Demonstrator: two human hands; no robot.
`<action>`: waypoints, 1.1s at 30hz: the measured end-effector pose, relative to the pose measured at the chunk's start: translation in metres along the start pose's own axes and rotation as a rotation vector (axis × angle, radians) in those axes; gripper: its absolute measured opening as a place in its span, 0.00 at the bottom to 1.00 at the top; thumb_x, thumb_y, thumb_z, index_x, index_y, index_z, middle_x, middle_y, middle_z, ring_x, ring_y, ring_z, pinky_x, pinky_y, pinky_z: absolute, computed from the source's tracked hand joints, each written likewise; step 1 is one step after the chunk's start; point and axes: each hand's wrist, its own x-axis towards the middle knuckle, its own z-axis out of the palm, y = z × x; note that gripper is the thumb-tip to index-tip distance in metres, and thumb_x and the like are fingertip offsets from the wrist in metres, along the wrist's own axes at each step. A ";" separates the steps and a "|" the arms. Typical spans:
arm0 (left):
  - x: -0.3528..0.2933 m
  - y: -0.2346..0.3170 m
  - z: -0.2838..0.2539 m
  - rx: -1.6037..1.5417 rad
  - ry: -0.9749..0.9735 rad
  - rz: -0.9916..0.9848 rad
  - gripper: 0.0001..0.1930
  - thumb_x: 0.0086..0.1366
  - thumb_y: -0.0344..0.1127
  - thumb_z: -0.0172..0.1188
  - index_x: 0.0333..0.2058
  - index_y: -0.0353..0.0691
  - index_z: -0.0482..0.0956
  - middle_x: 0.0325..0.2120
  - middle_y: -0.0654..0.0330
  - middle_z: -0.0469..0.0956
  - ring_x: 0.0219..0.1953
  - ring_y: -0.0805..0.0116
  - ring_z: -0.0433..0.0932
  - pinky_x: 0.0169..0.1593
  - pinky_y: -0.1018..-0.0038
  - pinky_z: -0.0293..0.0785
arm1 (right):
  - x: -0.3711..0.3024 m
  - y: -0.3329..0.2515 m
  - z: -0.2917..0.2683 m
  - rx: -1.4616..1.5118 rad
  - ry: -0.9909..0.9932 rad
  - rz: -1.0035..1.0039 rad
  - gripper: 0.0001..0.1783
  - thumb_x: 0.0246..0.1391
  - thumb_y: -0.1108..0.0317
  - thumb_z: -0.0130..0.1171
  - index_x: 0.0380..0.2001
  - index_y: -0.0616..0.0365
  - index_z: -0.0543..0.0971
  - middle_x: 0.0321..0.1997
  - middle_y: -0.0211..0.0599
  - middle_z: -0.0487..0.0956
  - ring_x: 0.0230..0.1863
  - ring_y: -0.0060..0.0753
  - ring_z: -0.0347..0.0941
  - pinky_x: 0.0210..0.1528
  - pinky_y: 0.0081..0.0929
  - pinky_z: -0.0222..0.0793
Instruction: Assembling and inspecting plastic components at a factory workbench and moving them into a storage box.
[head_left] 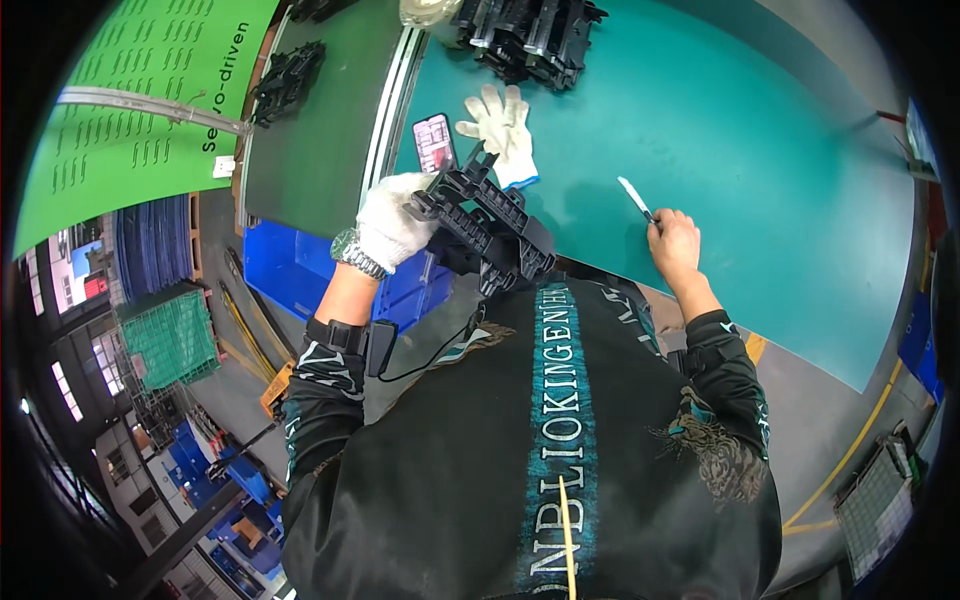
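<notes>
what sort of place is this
Likely a factory assembly area: the white-gloved left hand holds a black slotted plastic frame, similar black plastic parts are piled on the smooth teal worktable, and what looks like a flat dark green conveyor belt runs alongside.

Black top (430, 480) fills lower centre, teal lettered stripe (563, 420) down front; left hand (395, 222) wears white glove (385, 212), silver-banded watch (360, 256).
</notes>
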 end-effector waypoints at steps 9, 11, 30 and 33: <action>0.038 0.052 0.017 0.008 -0.444 -0.354 0.16 0.56 0.44 0.65 0.38 0.40 0.84 0.23 0.49 0.81 0.26 0.53 0.81 0.36 0.64 0.78 | -0.022 0.000 -0.009 0.131 -0.055 0.084 0.07 0.46 0.71 0.59 0.30 0.58 0.75 0.34 0.48 0.79 0.39 0.54 0.76 0.45 0.45 0.73; 0.046 0.063 0.017 0.069 -0.504 -0.377 0.17 0.57 0.47 0.65 0.38 0.40 0.84 0.22 0.49 0.80 0.27 0.52 0.81 0.36 0.63 0.78 | -0.021 -0.008 -0.018 0.307 -0.155 0.135 0.06 0.47 0.72 0.58 0.31 0.59 0.74 0.28 0.44 0.77 0.34 0.47 0.77 0.39 0.41 0.73; 0.098 0.083 0.066 0.393 -0.694 0.086 0.19 0.60 0.50 0.59 0.41 0.42 0.83 0.23 0.44 0.79 0.30 0.50 0.81 0.37 0.58 0.77 | 0.029 -0.077 -0.072 1.258 -0.248 -0.086 0.24 0.66 0.61 0.56 0.62 0.57 0.74 0.28 0.23 0.70 0.26 0.22 0.64 0.32 0.22 0.64; 0.108 0.081 0.077 0.394 -0.705 0.099 0.21 0.59 0.51 0.60 0.39 0.39 0.83 0.27 0.41 0.80 0.34 0.48 0.81 0.40 0.58 0.76 | 0.030 -0.069 -0.066 1.160 -0.094 -0.162 0.25 0.67 0.57 0.56 0.63 0.57 0.74 0.30 0.25 0.70 0.32 0.24 0.67 0.39 0.25 0.67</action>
